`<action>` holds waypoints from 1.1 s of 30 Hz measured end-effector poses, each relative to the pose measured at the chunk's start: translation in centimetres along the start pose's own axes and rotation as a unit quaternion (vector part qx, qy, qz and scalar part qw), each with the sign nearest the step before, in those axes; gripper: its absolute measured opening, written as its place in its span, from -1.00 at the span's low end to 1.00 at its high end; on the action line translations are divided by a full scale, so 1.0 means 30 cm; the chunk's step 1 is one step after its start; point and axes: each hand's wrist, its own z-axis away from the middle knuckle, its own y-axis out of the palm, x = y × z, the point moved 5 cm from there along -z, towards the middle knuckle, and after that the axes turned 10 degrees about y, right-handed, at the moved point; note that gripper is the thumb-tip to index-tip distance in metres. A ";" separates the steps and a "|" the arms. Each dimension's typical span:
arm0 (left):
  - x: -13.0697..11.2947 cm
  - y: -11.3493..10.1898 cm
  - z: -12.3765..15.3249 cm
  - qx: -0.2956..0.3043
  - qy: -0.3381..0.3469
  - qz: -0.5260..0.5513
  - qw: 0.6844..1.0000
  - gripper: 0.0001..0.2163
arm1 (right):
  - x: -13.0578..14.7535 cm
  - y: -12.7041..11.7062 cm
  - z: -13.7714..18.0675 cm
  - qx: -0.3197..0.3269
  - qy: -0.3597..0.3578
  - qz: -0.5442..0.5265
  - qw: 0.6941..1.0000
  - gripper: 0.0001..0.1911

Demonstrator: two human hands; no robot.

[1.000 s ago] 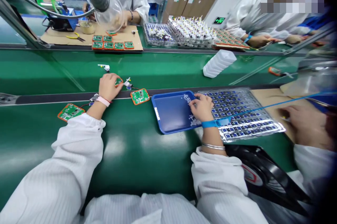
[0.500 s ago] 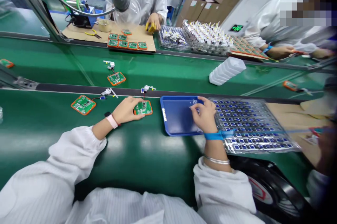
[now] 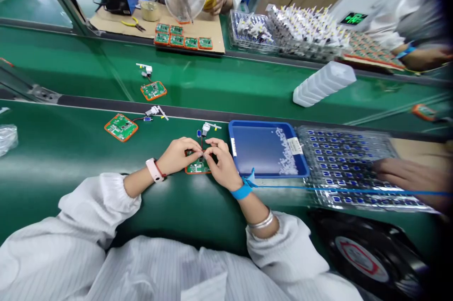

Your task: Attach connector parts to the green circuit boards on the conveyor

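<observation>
A green circuit board with an orange rim lies on the green bench in front of me. Dark red wires run from its top edge to a small blue part and a white connector piece. My left hand is closed, thumb and forefinger pinched at the wires over the board's upper edge. From the other side my right hand meets it in a pinch at the same spot; whatever sits between those fingertips is too small to make out. A blue tray holding tiny clear-white pieces stands right of the board.
Another wired board lies to the left, and one more on the strip beyond the rail. Right of the tray, a co-worker's hand reaches over a clear plastic tray of blue parts. A black fan-like object sits at lower right.
My right hand has left the blue tray and come left to the board, meeting my left hand. My left hand moved from the board's side to its upper edge. A co-worker's hand has come over the plastic tray.
</observation>
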 end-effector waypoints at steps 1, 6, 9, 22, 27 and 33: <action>0.004 0.001 0.000 0.002 -0.008 0.007 1.000 -0.92 | 0.000 0.000 0.000 0.003 0.002 0.004 1.000 -0.89; 0.008 0.012 0.007 0.022 -0.033 -0.027 0.999 -0.92 | 0.001 0.012 0.002 0.021 0.006 0.009 1.000 -0.88; 0.009 0.019 0.002 0.037 -0.047 -0.048 0.997 -0.90 | -0.015 0.015 -0.005 0.024 0.017 -0.007 1.000 -0.88; -0.031 0.006 0.010 0.035 0.065 -0.141 0.987 -0.88 | 0.032 -0.223 0.007 -0.116 -0.028 0.102 0.988 -0.88; -0.040 0.013 0.008 0.059 0.099 -0.196 0.974 -0.84 | -0.246 -0.567 0.026 -0.285 0.075 0.291 0.910 -0.89; -0.038 0.015 0.013 0.075 0.104 -0.199 0.971 -0.79 | -0.431 -0.643 0.057 -0.253 0.158 0.403 0.865 -0.84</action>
